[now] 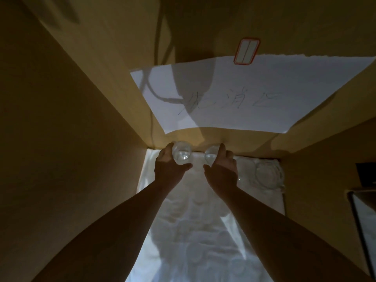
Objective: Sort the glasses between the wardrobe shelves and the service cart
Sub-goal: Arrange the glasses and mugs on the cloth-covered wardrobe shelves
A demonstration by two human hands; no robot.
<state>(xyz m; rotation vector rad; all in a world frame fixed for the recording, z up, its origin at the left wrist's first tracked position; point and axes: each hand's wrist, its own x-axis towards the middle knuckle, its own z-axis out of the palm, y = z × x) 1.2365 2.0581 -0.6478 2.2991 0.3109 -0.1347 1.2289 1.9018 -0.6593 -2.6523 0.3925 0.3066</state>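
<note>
We take the white cloth (pixel 195 231) lining the wardrobe shelf as our landmark. Above its far edge a white paper sheet (pixel 254 94) with handwriting is fixed to the back wall, a red-bordered label (pixel 246 50) above it. On the cloth's far right corner stands a clear glass (pixel 268 176). Over the far edge, our left hand (pixel 168 165) has its grip closed around a left glass (pixel 181 153), and our right hand (pixel 222 169) grips a right glass (pixel 211 155).
</note>
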